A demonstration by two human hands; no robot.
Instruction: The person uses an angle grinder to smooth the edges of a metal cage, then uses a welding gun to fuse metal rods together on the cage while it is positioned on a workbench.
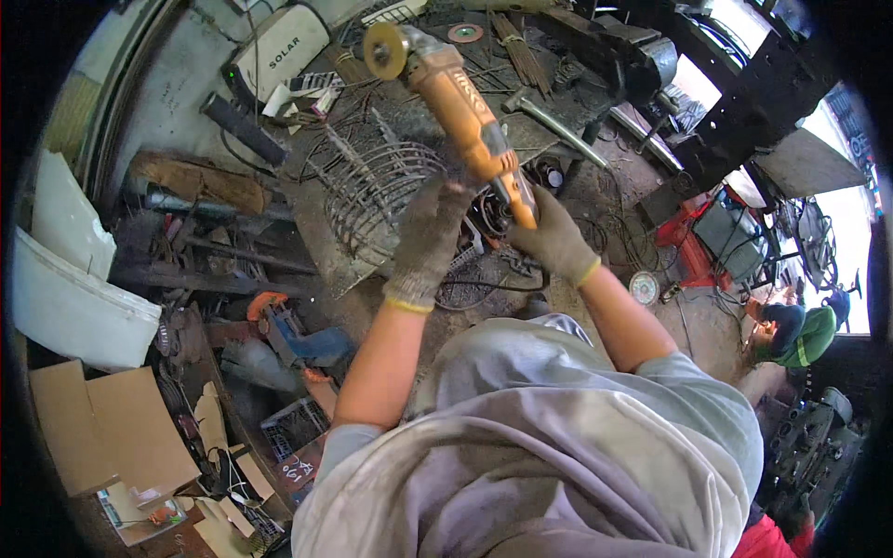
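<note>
An orange angle grinder (465,116) points up and away from me, its round disc (385,51) at the far end. My right hand (555,237), in a grey knit glove, is closed round the narrow rear of the grinder's body. Just left of the tool, my gloved left hand (433,228) has its fingers curled; what they hold, if anything, is hidden. Beside and beyond that hand lies a coil of ridged steel rod (372,191) on a metal plate (312,219).
A hammer (558,126) lies beyond the grinder to the right. Cables (619,232) and a loose disc (643,287) are on the floor at right. Further right, a person in green (807,335) crouches. Scrap, a blue-and-orange power tool (307,339) and cardboard (116,423) fill the left.
</note>
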